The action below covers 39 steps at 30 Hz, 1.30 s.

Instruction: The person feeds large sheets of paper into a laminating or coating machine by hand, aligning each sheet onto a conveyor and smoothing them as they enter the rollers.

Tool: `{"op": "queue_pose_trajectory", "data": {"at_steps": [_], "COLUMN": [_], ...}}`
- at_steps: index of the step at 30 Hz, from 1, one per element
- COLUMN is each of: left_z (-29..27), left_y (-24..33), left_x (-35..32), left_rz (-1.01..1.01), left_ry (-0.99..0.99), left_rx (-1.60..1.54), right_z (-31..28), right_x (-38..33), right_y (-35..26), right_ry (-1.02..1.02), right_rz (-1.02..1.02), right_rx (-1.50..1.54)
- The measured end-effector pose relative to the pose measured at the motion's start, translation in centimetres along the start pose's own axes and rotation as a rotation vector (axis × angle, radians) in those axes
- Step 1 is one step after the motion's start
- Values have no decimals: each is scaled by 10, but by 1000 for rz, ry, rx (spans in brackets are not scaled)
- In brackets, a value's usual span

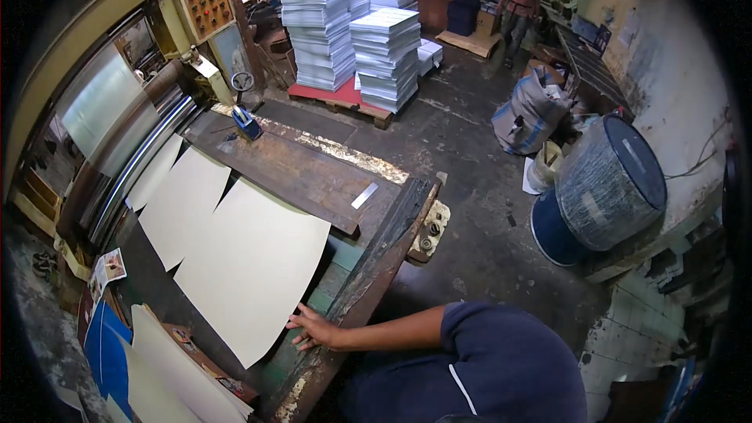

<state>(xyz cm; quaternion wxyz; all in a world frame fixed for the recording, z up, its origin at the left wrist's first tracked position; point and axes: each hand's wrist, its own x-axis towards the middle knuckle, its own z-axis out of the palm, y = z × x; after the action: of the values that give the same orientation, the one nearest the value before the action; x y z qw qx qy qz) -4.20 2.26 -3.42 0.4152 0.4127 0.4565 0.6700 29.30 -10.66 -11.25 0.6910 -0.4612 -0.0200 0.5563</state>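
Front cream sheet [251, 266] lies flat on the machine bed, left of and ahead of the right hand [313, 329], its visible longer side roughly parallel to the worn front bar [372, 258], and that hand is the nearer one (left out of view, can't tell its state). Right fingers are spread, empty, by the sheet's near edge, contact unclear; beyond that edge a green strip [335, 266] gives narrow room, with leaning sheets [184, 356] at lower left and rollers [145, 160] past the far sheets.

Dark, worn floor [462, 180] — stained pale wall [666, 86]
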Motion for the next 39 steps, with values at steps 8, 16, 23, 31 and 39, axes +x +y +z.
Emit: {"op": "queue_pose_trajectory", "data": {"at_steps": [8, 16, 23, 31, 39], "left_z": [53, 63, 30, 25, 20], "left_y": [69, 75, 47, 38, 34], "left_x": [-90, -64, -24, -21, -17], "left_rz": [2, 435, 339, 211, 74], "left_ry": [-492, -997, -823, -789, -746], "left_rx": [408, 751, 860, 766, 642], "right_z": [-11, -34, -74, -76, -68], "right_x": [-16, -44, -73, -118, -97], "right_y": [-42, -46, -2, 1, -3], "right_ry": [-425, -259, -313, -299, -198], "right_rz": [11, 145, 213, 328, 329], "right_rx": [-78, -231, -381, -299, -165]}}
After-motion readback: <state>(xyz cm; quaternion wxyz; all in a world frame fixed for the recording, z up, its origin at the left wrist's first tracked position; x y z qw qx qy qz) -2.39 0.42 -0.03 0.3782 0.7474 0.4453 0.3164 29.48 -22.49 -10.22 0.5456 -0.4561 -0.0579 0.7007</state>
